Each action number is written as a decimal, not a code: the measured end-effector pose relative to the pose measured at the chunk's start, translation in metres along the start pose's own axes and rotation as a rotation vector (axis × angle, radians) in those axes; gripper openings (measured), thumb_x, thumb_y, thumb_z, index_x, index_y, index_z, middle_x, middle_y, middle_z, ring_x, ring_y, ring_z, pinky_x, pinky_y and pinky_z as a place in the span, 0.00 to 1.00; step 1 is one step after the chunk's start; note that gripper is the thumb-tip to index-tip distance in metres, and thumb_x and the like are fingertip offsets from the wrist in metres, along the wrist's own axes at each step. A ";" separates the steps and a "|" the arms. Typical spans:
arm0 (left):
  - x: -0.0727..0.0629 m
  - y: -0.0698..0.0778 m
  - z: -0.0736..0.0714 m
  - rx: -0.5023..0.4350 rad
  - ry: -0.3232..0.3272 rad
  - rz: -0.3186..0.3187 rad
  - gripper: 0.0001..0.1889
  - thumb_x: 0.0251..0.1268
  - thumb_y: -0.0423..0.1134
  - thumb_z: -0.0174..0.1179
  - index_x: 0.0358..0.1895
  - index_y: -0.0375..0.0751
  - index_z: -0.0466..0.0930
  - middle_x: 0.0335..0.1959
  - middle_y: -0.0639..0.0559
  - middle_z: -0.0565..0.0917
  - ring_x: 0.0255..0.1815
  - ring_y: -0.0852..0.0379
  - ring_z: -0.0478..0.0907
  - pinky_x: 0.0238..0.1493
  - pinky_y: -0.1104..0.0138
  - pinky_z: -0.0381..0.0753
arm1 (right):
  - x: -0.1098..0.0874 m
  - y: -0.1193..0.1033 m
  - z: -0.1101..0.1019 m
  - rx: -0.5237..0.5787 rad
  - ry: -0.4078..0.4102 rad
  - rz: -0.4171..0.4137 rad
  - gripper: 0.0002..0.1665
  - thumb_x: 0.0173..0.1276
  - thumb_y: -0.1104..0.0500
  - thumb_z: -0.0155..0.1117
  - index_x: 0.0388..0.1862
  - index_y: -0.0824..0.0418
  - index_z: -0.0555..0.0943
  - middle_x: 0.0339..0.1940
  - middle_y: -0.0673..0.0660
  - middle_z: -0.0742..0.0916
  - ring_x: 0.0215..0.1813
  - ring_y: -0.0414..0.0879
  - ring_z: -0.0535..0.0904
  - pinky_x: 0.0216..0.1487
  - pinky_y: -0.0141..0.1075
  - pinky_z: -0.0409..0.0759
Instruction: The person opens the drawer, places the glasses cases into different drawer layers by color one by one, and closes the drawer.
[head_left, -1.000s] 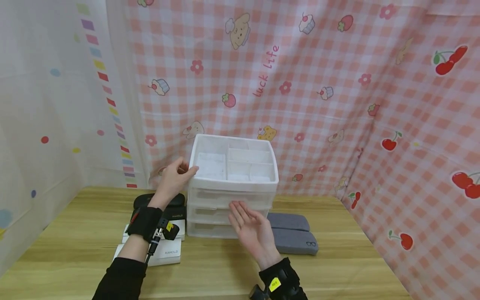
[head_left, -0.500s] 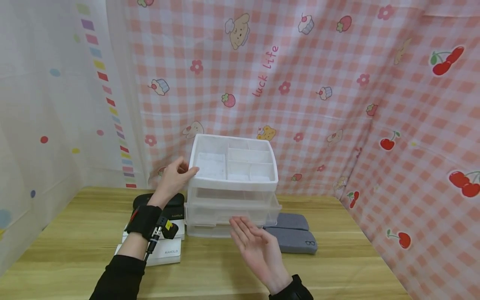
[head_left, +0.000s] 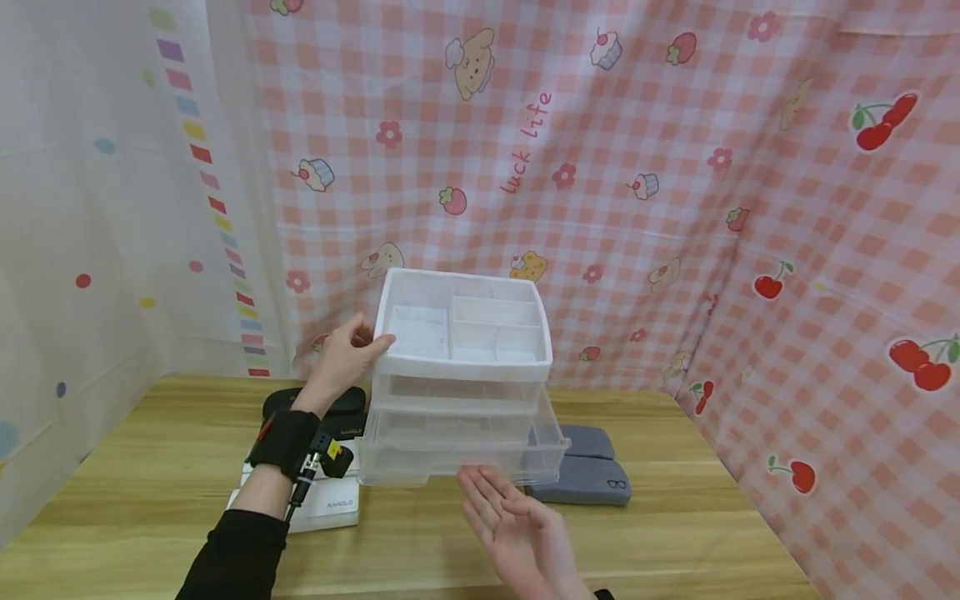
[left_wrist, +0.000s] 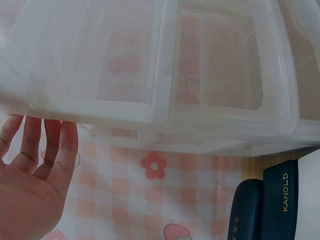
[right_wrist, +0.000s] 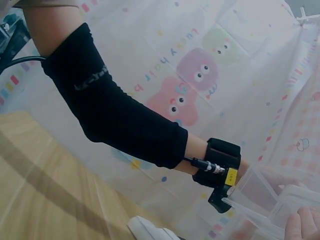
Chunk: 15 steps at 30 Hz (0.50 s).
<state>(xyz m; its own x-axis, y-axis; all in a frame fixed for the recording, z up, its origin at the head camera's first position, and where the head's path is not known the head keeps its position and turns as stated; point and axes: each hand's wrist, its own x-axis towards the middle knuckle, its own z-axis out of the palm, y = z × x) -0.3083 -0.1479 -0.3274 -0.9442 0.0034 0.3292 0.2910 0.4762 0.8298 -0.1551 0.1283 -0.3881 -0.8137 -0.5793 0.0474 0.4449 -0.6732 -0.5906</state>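
Observation:
A white plastic drawer organizer (head_left: 461,369) with a divided top tray stands at the back middle of the table. My left hand (head_left: 343,358) holds its top left rim, thumb over the edge; in the left wrist view the fingers (left_wrist: 67,150) lie against its side. The clear middle drawer (head_left: 397,462) is pulled well out and hides the lowest one in the head view. Palm up, my right hand (head_left: 521,533) has straight fingers with their tips at the lower front edge of that drawer. The top drawer (head_left: 461,393) is closed.
Two grey glasses cases (head_left: 581,482) lie to the organizer's right, partly behind the drawer. White KANOLD boxes (head_left: 326,504) and a black case (head_left: 348,400) lie to its left. Pink checked cloth (head_left: 600,308) hangs behind.
The middle drawer, closed a second ago, has slid out toward me. My right hand has moved back toward me with it, while my left hand stays on the rim.

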 end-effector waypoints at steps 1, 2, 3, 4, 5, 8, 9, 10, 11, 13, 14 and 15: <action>0.000 0.000 0.000 -0.001 0.000 0.002 0.16 0.66 0.47 0.57 0.39 0.37 0.68 0.37 0.41 0.75 0.38 0.49 0.71 0.37 0.67 0.70 | -0.001 0.001 0.000 -0.011 -0.007 0.000 0.37 0.74 0.65 0.28 0.75 0.63 0.26 0.79 0.61 0.50 0.70 0.43 0.69 0.76 0.34 0.53; 0.000 0.000 0.000 -0.003 0.000 0.004 0.16 0.66 0.47 0.57 0.39 0.37 0.68 0.37 0.41 0.75 0.38 0.49 0.71 0.37 0.67 0.70 | -0.002 0.002 0.000 -0.013 -0.012 0.003 0.38 0.74 0.65 0.29 0.74 0.63 0.26 0.77 0.60 0.56 0.67 0.41 0.72 0.75 0.34 0.56; 0.000 0.000 0.000 -0.005 0.000 0.007 0.16 0.66 0.47 0.57 0.38 0.36 0.68 0.37 0.41 0.75 0.38 0.49 0.71 0.37 0.67 0.70 | -0.003 0.003 -0.001 -0.015 -0.021 0.002 0.38 0.74 0.65 0.29 0.74 0.64 0.25 0.75 0.59 0.62 0.66 0.40 0.73 0.74 0.33 0.58; 0.000 0.000 0.000 -0.008 0.000 0.008 0.15 0.66 0.47 0.57 0.38 0.36 0.68 0.36 0.41 0.75 0.38 0.49 0.71 0.37 0.67 0.70 | -0.004 0.003 -0.002 -0.021 -0.027 0.001 0.38 0.74 0.65 0.29 0.74 0.64 0.25 0.71 0.56 0.67 0.65 0.41 0.73 0.73 0.33 0.60; 0.000 -0.001 0.000 -0.008 -0.001 0.008 0.15 0.67 0.47 0.57 0.38 0.36 0.68 0.36 0.41 0.74 0.38 0.49 0.71 0.36 0.67 0.70 | -0.004 0.003 -0.003 -0.032 -0.034 0.002 0.38 0.74 0.65 0.30 0.74 0.65 0.25 0.67 0.54 0.71 0.65 0.41 0.74 0.72 0.33 0.62; 0.001 -0.001 0.000 -0.009 -0.004 0.009 0.16 0.67 0.47 0.57 0.38 0.37 0.68 0.36 0.42 0.74 0.38 0.48 0.70 0.36 0.67 0.70 | -0.005 0.000 -0.009 -0.103 -0.049 0.014 0.34 0.75 0.65 0.30 0.75 0.67 0.34 0.62 0.52 0.77 0.65 0.42 0.74 0.69 0.32 0.66; 0.001 -0.001 0.000 -0.009 -0.004 0.008 0.16 0.67 0.47 0.57 0.38 0.37 0.68 0.37 0.41 0.74 0.38 0.48 0.70 0.36 0.67 0.70 | -0.006 -0.002 -0.011 -0.147 -0.057 0.018 0.32 0.75 0.65 0.31 0.75 0.67 0.41 0.62 0.52 0.78 0.65 0.42 0.74 0.68 0.32 0.67; 0.001 -0.002 0.001 -0.010 -0.006 0.007 0.16 0.67 0.47 0.57 0.39 0.37 0.68 0.37 0.41 0.74 0.39 0.48 0.70 0.37 0.67 0.70 | -0.006 -0.005 -0.013 -0.199 -0.057 0.024 0.29 0.75 0.65 0.32 0.74 0.66 0.50 0.61 0.52 0.79 0.64 0.43 0.75 0.67 0.33 0.69; 0.001 -0.002 0.001 -0.009 -0.006 0.007 0.16 0.67 0.48 0.57 0.39 0.37 0.68 0.37 0.41 0.74 0.39 0.48 0.71 0.37 0.67 0.71 | -0.007 -0.008 -0.016 -0.262 -0.057 0.027 0.26 0.75 0.65 0.33 0.70 0.64 0.59 0.60 0.51 0.80 0.63 0.43 0.76 0.66 0.33 0.70; 0.001 -0.002 0.001 -0.008 -0.008 0.002 0.16 0.67 0.48 0.57 0.39 0.37 0.68 0.38 0.41 0.74 0.39 0.48 0.71 0.37 0.67 0.71 | -0.008 -0.018 -0.020 -0.401 -0.044 0.038 0.21 0.76 0.64 0.36 0.61 0.60 0.72 0.56 0.50 0.83 0.61 0.43 0.78 0.63 0.34 0.74; 0.001 -0.002 0.001 -0.009 -0.009 -0.001 0.16 0.67 0.48 0.57 0.40 0.37 0.68 0.38 0.41 0.74 0.40 0.48 0.71 0.38 0.67 0.71 | -0.009 -0.023 -0.022 -0.483 -0.031 0.046 0.19 0.76 0.63 0.39 0.57 0.57 0.76 0.54 0.50 0.85 0.59 0.42 0.80 0.61 0.34 0.75; 0.001 -0.002 0.001 -0.009 -0.011 -0.004 0.16 0.67 0.48 0.56 0.40 0.37 0.68 0.39 0.41 0.74 0.40 0.48 0.71 0.38 0.67 0.71 | -0.010 -0.028 -0.025 -0.574 -0.020 0.050 0.18 0.76 0.62 0.42 0.55 0.56 0.78 0.52 0.49 0.86 0.57 0.42 0.81 0.59 0.33 0.77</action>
<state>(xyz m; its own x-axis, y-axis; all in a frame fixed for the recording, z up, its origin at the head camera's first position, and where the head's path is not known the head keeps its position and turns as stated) -0.3097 -0.1481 -0.3295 -0.9471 0.0112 0.3207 0.2884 0.4681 0.8353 -0.1687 0.1643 -0.3917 -0.7873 -0.6162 0.0196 0.2043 -0.2908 -0.9347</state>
